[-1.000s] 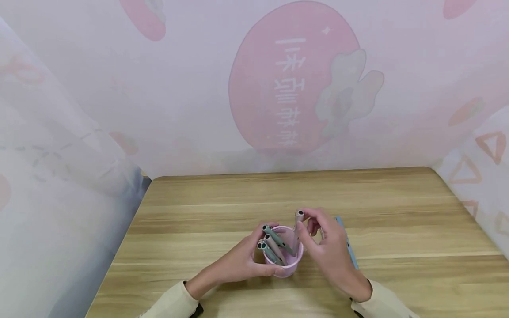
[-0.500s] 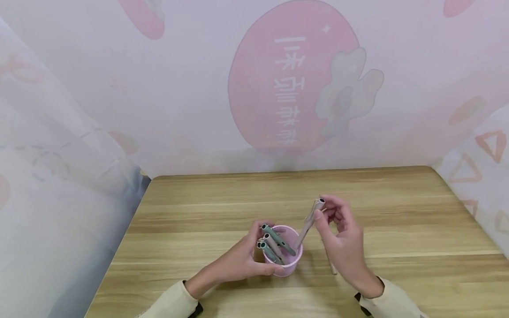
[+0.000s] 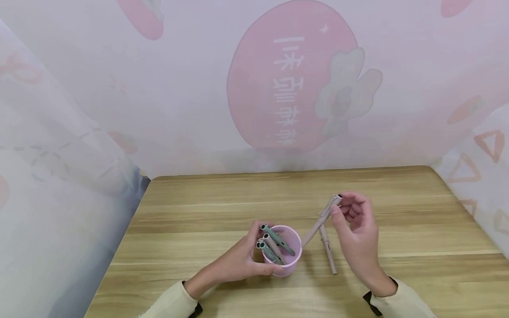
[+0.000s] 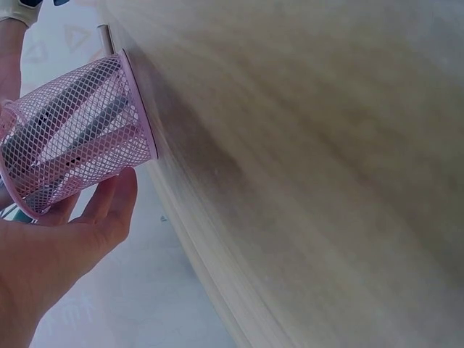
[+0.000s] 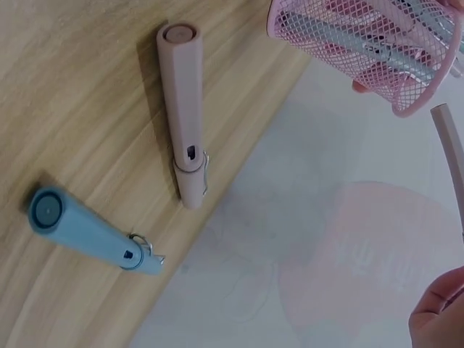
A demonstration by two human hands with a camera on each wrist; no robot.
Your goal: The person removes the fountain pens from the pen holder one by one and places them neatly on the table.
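A pink mesh cup (image 3: 292,260) stands on the wooden table (image 3: 222,198) with several grey pens (image 3: 275,242) leaning in it. My left hand (image 3: 254,256) grips the cup's left side; in the left wrist view its fingers (image 4: 109,210) curl under the cup (image 4: 80,138). My right hand (image 3: 338,207) pinches the top of a pink pen (image 3: 318,225), which slants down toward the cup's right rim. The right wrist view shows that pen's lower end (image 5: 451,152) clear of the cup (image 5: 377,43).
A second pink pen (image 3: 328,254) lies on the table right of the cup, also seen as the pink pen (image 5: 183,138) in the right wrist view. A blue pen (image 5: 87,232) lies beside it. Patterned cloth walls (image 3: 294,88) enclose the table.
My right hand has drawn the pink pen up out of the cup and moved right and away. The pink pen lying on the table is now uncovered. The left hand kept hold of the cup.
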